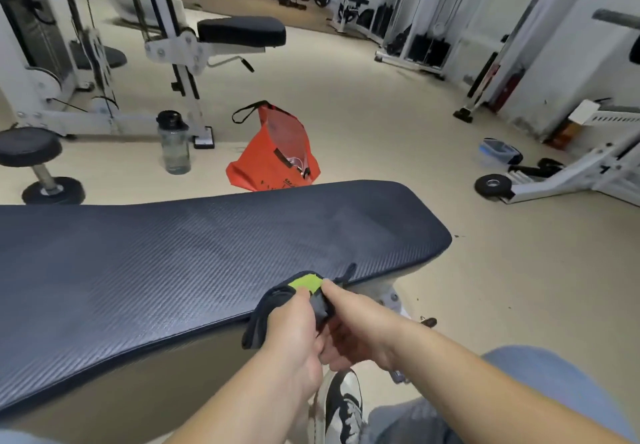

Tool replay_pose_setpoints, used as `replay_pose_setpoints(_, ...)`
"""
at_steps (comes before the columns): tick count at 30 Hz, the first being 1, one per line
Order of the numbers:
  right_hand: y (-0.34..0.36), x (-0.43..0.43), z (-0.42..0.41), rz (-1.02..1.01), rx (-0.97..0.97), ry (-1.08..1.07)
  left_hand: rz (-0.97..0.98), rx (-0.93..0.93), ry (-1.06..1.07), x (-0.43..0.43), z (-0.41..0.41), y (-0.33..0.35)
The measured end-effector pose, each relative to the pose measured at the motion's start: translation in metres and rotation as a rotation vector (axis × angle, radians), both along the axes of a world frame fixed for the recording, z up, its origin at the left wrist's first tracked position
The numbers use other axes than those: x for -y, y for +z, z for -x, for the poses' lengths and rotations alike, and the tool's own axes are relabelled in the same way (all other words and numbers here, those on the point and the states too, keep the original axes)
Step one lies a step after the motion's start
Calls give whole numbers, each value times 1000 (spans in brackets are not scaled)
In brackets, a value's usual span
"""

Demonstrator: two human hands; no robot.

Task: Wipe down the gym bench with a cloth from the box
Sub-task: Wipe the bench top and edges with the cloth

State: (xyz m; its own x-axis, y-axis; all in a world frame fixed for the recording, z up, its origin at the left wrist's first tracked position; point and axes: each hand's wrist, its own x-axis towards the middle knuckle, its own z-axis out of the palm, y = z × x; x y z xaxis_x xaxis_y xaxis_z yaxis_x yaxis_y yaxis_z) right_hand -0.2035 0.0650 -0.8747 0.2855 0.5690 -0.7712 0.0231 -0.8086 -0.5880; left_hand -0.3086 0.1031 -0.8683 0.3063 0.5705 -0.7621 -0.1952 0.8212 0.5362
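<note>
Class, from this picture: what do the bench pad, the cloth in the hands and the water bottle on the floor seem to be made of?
Bench pad: likely vinyl or faux leather over padding; dark, dull sheen, fine woven-look embossing.
Cloth: soft textile, perhaps microfibre; dark grey with a green patch, folds limply.
Water bottle: clear tinted plastic, probably; see-through body, black cap.

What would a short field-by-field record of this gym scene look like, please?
bench: dark padded top
cloth: grey with a green patch, bunched at the bench's near edge
left hand: grips the cloth
right hand: pinches the cloth
floor beyond the bench: orange bag, bottle, clear box
</note>
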Motion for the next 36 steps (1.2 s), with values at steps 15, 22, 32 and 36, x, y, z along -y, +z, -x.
replay_pose_setpoints(15, -51, -29, 45, -305, -203, -874, -448, -341, -504, 0, 37, 15)
replay_pose_setpoints(22, -35, -31, -87, -423, -89, -1375, -731, -420, -411, -12, 15, 6)
replay_pose_setpoints(32, -32, -44, -227, -172, 502, -1241, -1357, -670, -803, -48, -64, 4)
replay_pose_setpoints(36, -30, -40, -264, -68, 754, -913, -1488, -788, -985, -75, -103, -2)
